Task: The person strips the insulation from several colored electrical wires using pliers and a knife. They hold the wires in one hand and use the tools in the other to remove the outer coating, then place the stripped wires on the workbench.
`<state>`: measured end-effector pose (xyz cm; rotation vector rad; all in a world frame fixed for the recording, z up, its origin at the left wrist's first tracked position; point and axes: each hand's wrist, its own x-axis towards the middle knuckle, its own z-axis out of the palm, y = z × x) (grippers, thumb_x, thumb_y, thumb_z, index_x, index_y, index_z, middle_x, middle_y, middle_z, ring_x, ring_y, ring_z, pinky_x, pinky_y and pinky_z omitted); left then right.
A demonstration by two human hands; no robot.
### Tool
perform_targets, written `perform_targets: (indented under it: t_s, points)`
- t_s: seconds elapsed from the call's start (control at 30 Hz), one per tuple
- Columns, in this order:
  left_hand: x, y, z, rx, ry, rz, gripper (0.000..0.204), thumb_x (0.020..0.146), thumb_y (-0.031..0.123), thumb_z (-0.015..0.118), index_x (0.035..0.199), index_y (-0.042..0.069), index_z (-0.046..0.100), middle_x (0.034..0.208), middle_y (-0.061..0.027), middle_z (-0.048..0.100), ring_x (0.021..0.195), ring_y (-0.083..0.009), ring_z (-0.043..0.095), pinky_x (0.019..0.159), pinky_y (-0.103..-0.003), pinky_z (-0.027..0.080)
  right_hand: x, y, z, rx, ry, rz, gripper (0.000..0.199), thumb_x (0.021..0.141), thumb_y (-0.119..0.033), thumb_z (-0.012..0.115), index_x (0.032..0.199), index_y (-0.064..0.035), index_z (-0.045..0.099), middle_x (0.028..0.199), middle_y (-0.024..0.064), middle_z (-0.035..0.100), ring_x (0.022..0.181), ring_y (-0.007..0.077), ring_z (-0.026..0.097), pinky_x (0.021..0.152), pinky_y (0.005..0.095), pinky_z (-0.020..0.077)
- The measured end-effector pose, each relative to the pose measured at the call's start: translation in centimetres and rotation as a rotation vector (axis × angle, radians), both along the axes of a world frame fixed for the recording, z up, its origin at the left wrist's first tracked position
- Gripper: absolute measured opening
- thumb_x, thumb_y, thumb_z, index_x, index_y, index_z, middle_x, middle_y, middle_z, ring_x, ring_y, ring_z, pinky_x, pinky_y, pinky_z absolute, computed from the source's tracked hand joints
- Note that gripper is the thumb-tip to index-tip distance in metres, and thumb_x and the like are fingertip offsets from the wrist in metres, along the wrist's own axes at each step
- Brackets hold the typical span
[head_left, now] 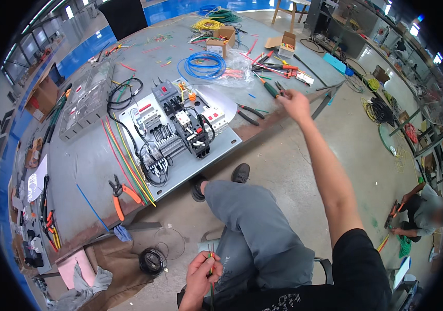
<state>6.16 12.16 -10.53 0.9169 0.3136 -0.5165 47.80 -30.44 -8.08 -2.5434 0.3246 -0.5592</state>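
My left hand (pixel 204 272), low over my lap, pinches a small bundle of thin wires (pixel 211 255) with yellow, green and red parts; their bare-looking ends point up. My right arm stretches out to the table's right edge. There my right hand (pixel 295 104) is closed on a dark-jawed pair of pliers (pixel 281 88), its handles mostly hidden by the fingers. A green-handled screwdriver (pixel 270 89) lies just left of that hand. Black-handled pliers (pixel 248 115) lie nearer the table's front edge. A mounting plate (pixel 221 147) carries a wired contactor (pixel 196 136), breakers and terminal blocks.
Orange-handled wire strippers (pixel 123 194) and coloured wires (pixel 123 155) lie left of the plate. Farther back are a blue wire coil (pixel 204 65), open cartons (pixel 283 45) and scattered tools. A black wire coil (pixel 152 260) rests on the floor. Another person (pixel 429 212) crouches at the right.
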Motion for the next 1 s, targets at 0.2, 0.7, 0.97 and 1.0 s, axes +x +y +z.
perform_targets:
  t_s: [0.2, 0.7, 0.97, 1.0]
  points:
    - [0.5, -0.1, -1.5, -0.012, 0.052, -0.005, 0.02, 0.112, 0.016, 0.048, 0.114, 0.001, 0.061, 0.083, -0.0187, 0.07, 0.05, -0.0086, 0.04, 0.049, -0.024, 0.027, 5.6, -3.9, -2.0, -0.263, 0.38, -0.086, 0.08, 0.074, -0.072, 0.08, 0.112, -0.0008, 0.073, 0.11, 0.0218, 0.076, 0.107, 0.037, 0.073, 0.092, 0.0501, 0.057]
    - [3.1, -5.2, 4.4, 0.264, -0.21, -0.137, 0.015, 0.109, 0.019, 0.059, 0.119, 0.008, 0.061, 0.075, -0.0073, 0.065, 0.049, -0.0036, 0.041, 0.045, -0.021, 0.028, -21.6, 1.0, 2.2, 1.583, 0.074, 0.578, 0.042, 0.102, -0.03, 0.065, 0.133, -0.0027, 0.059, 0.09, 0.0024, 0.064, 0.076, 0.0083, 0.061, 0.071, 0.0234, 0.0529]
    - [-2.1, -6.9, 8.9, 0.142, -0.414, -0.195, 0.014, 0.11, 0.018, 0.056, 0.117, 0.006, 0.06, 0.078, -0.0115, 0.067, 0.045, -0.0032, 0.033, 0.045, -0.022, 0.026, -45.5, 9.7, 3.5, 1.233, 0.412, 0.744, 0.027, 0.107, -0.026, 0.064, 0.117, -0.0013, 0.067, 0.091, 0.0041, 0.067, 0.087, 0.0169, 0.065, 0.083, 0.0334, 0.0522]
    - [-2.9, -7.1, 9.7, 0.128, -0.433, -0.22, 0.015, 0.111, 0.019, 0.055, 0.117, 0.006, 0.06, 0.078, -0.0115, 0.067, 0.045, -0.0035, 0.034, 0.045, -0.022, 0.027, -47.1, 10.0, 3.9, 1.081, 0.371, 0.733, 0.027, 0.106, -0.026, 0.064, 0.117, -0.0013, 0.067, 0.09, 0.0052, 0.067, 0.088, 0.019, 0.065, 0.084, 0.0343, 0.0521]
